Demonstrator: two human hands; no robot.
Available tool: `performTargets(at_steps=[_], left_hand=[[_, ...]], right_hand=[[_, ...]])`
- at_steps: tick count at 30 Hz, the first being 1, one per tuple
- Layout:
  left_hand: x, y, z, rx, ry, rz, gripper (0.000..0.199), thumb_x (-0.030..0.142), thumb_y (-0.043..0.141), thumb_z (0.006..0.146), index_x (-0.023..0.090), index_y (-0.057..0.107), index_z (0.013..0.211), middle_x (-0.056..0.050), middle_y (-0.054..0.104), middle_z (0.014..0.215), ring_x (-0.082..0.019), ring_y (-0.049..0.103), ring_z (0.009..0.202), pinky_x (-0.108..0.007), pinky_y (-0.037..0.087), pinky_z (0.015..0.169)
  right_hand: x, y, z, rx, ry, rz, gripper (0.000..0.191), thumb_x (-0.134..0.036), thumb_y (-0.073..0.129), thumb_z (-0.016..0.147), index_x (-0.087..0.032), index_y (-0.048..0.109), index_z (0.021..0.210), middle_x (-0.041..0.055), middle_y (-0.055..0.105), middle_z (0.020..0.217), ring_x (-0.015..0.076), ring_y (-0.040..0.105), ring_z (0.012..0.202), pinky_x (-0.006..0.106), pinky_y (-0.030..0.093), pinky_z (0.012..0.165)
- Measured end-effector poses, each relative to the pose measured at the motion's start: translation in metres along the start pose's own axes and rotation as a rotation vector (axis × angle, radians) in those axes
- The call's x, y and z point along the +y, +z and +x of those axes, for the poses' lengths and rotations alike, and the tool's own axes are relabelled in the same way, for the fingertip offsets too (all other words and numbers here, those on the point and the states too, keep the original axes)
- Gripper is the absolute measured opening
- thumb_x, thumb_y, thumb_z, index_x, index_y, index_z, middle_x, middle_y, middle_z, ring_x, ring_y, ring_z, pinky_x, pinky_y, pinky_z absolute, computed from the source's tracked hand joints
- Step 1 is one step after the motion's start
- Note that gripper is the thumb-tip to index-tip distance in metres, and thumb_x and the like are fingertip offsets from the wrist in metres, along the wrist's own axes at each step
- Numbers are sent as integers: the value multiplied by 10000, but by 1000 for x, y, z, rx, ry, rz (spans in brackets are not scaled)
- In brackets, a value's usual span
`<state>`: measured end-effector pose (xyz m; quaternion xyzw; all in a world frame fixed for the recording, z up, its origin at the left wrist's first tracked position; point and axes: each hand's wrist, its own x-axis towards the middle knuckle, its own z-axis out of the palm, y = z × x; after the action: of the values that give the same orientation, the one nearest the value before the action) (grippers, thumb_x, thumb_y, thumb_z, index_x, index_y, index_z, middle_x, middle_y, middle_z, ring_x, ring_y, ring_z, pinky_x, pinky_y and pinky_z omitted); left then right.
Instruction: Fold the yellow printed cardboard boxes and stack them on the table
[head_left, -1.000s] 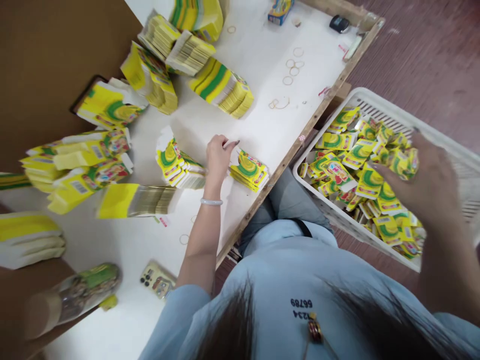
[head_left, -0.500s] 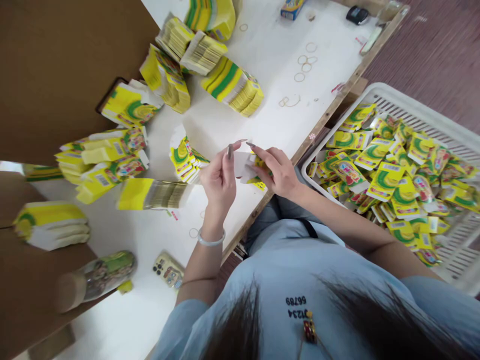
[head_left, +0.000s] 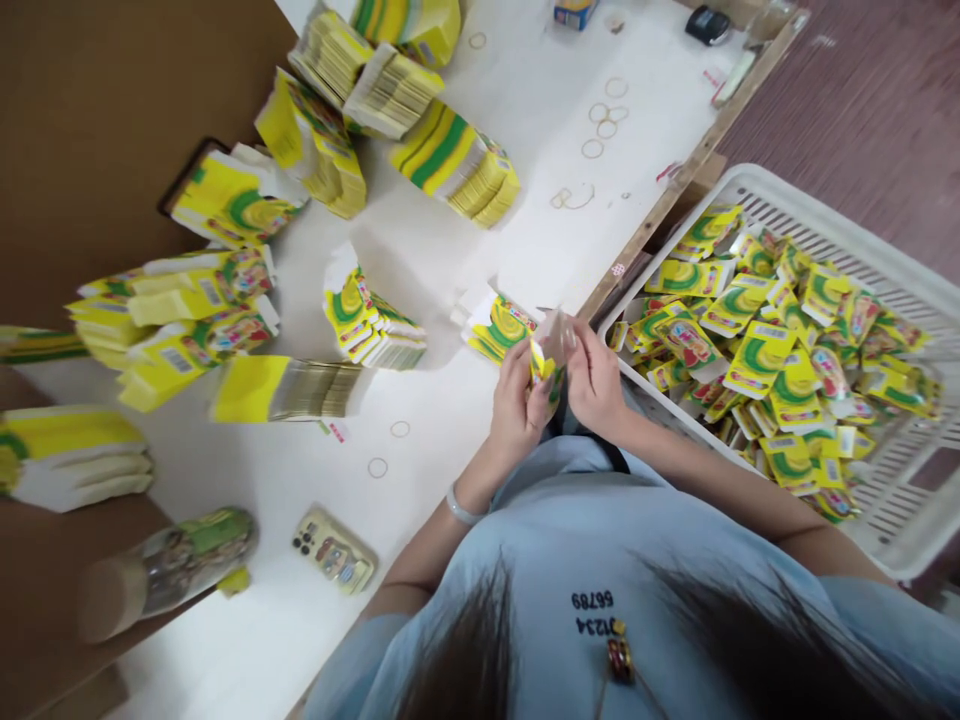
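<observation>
A small yellow-and-green carton [head_left: 549,362], its pale inner side showing, is held up between my two hands at the table's front edge. My left hand [head_left: 517,402] is closed around its lower left part. On the right, my right hand [head_left: 597,380] pinches its upper edge, its fingertips partly hidden. Just beyond my left hand, more flat yellow cartons [head_left: 493,326] with white flaps lie on the table. A fanned stack of cartons [head_left: 367,318] stands farther left.
A white plastic basket [head_left: 832,213] full of yellow cartons sits to the right, below table height. Banded carton bundles [head_left: 457,165] cover the far left of the white table [head_left: 442,430]. A phone [head_left: 334,548], a jar [head_left: 172,570] and loose rubber bands [head_left: 604,115] lie about.
Both hands have moved right and toward my body, and the carton is now upright between them. Flat cartons on the table, hidden behind my hands before, now show. The view has shifted slightly.
</observation>
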<state>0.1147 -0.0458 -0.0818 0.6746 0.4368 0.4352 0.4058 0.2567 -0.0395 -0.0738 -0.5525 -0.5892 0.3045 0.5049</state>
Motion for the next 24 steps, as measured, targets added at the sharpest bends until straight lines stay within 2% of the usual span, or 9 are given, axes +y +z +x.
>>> performTargets(at_steps=[3,5,8,10,13,16,18,21,24], left_hand=[[3,0,-11,67,-182,-21,373,531,504,1062,227,708,1136,-68,737,969,-230,721,934,-408,610,894],[6,3,-20,96,-290,-90,365,532,532,1053,223,704,1143,-40,729,859,-201,714,818,-363,616,807],[9,9,-35,117,-368,-283,556,534,560,1044,289,454,1532,-64,778,1088,-209,754,1006,-379,618,930],[10,9,-45,89,-368,-379,634,522,568,1045,315,341,1599,-91,758,1234,-212,744,1126,-391,593,1016],[11,0,-54,-1,-371,-404,501,499,604,1032,273,513,1470,-95,760,1205,-209,750,1078,-351,600,963],[12,-11,-55,-94,-354,-374,348,474,593,1040,227,635,1282,-65,758,1017,-184,735,913,-304,597,830],[10,-14,-53,-125,-275,-285,292,458,550,1060,209,689,1119,-78,733,1035,-198,712,990,-328,583,888],[4,-12,-53,-37,-152,-150,262,425,554,1059,231,688,1173,-107,671,1233,-226,659,1172,-340,575,934],[1,-8,-57,37,-144,-234,498,475,528,1064,325,453,1533,-88,668,1250,-167,715,949,-256,587,712]], right_hand=[[0,-1,-12,-17,117,36,413,-524,344,1096,-261,584,1304,97,753,1141,231,745,951,363,622,859],[0,-2,-22,6,200,105,407,-551,450,1069,-258,527,1341,72,752,1056,177,718,748,308,606,701],[2,-7,-37,85,219,171,411,-519,620,1010,-249,531,1306,20,729,903,133,668,605,268,566,603],[3,-14,-46,127,128,133,305,-458,692,976,-241,627,1181,32,742,913,143,701,659,280,590,656],[3,-28,-54,25,-4,101,163,-363,702,973,-241,721,1079,49,789,966,170,747,770,297,619,731],[3,-38,-55,-162,12,106,174,-329,603,1031,-229,744,1009,42,794,906,170,755,793,289,622,736],[2,-40,-54,-199,14,107,210,-315,564,1048,-221,730,962,51,781,903,175,756,828,299,627,756],[4,-41,-52,-133,-48,82,152,-285,595,1032,-236,716,1110,74,794,1005,199,779,937,344,650,850],[9,-48,-50,-225,-113,37,302,-294,609,1033,-268,669,1327,78,814,1094,210,798,1002,380,657,940]])
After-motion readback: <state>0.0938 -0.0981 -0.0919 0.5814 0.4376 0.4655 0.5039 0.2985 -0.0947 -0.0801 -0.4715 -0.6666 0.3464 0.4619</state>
